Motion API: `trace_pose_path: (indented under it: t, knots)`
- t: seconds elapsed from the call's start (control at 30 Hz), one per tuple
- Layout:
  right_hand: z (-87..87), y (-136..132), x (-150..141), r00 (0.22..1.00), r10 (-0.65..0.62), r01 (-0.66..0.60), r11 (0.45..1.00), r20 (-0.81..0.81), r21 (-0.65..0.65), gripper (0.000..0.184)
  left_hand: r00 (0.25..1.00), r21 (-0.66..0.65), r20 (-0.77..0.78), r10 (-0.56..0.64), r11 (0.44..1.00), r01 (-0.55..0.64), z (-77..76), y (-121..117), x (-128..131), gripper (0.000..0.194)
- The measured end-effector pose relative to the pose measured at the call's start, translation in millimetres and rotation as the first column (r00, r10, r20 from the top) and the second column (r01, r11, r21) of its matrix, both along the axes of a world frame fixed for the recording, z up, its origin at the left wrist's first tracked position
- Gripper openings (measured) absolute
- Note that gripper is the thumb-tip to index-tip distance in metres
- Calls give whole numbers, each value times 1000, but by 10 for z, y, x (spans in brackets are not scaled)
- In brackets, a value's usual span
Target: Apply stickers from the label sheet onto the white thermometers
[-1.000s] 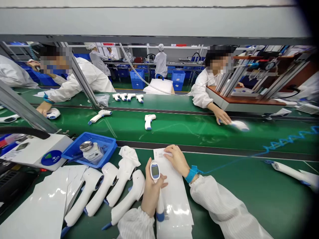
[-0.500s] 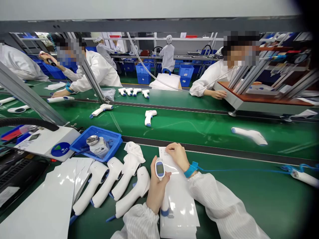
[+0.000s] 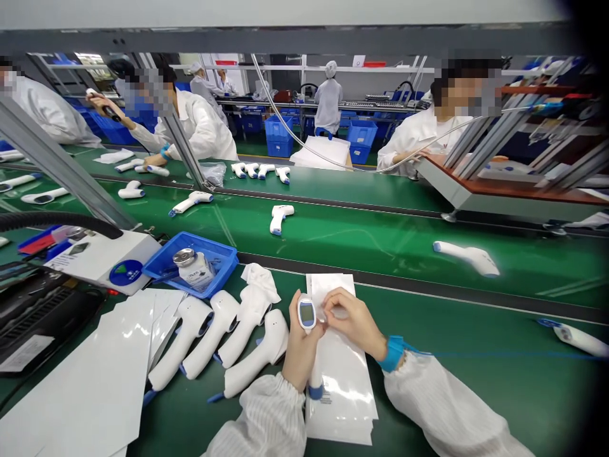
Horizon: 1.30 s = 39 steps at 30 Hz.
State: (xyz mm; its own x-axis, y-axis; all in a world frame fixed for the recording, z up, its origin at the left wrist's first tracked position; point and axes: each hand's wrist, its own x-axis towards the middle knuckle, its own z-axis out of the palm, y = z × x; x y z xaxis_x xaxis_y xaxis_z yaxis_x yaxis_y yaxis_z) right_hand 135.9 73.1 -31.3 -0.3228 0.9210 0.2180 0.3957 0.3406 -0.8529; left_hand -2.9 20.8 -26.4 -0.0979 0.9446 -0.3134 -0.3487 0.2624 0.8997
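Thermometer (image 3: 307, 314) held, hands (image 3: 354, 322) now closer together

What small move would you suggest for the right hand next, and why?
I would probably ease the top bag open with the right hand, since its fingertips are at the bag and the left hand holds a thermometer close beside them.

The left hand (image 3: 299, 349) hides part of the held thermometer (image 3: 307, 313). Both sleeves (image 3: 445, 400) leave the bottom edge. Print on the bottle (image 3: 197, 273) is too small to read. Upper right, a person's face (image 3: 469, 89) is pixelated.
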Motion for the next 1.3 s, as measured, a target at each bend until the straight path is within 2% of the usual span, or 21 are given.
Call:
trace_pose_path:
  t: [0.07, 0.13, 0.17, 0.2, 0.23, 0.3, 0.37, 0.53, 0.7, 1.0, 1.3]
  knots:
    - [137, -139, 81, 983, 54, -92, 971, -175, -222, 9, 1000, -19, 14, -5, 1000, 6, 54, -7, -5, 83]
    - [298, -236, 131, 937, 124, -269, 854, -328, -446, 14, 999, -25, 12, -53, 998, 53, 100, -30, -17, 84]
    - [376, -268, 140, 923, 158, -325, 808, -351, -491, 15, 996, -11, 7, -94, 995, 94, 111, -47, -23, 84]
    - [445, -290, 137, 924, 178, -334, 807, -338, -488, 13, 990, 10, 1, -142, 990, 142, 113, -68, -28, 83]
    - [501, -301, 125, 940, 173, -294, 848, -293, -441, 11, 982, 33, -7, -190, 981, 190, 106, -90, -29, 83]
    - [560, -297, 79, 980, 84, -134, 949, -179, -284, 7, 966, 50, -23, -258, 965, 259, 76, -133, -24, 81]
    - [553, -271, 23, 991, -12, -15, 980, -132, -196, 8, 959, 34, -40, -282, 958, 284, 40, -166, -9, 78]
    - [437, -216, -81, 973, -86, 31, 968, -212, -249, 7, 958, 18, -46, -283, 959, 284, -1, -184, 27, 81]
    - [410, -205, -124, 969, -132, 76, 964, -210, -254, 5, 960, -12, -34, -280, 960, 279, 20, -188, 28, 83]
    - [416, -211, -139, 972, -145, 96, 963, -186, -252, 6, 954, -42, -48, -295, 955, 293, 82, -180, 25, 85]
    - [408, -218, -139, 973, -141, 95, 967, -185, -237, 6, 941, -83, 75, -330, 938, 335, 176, -195, -25, 89]
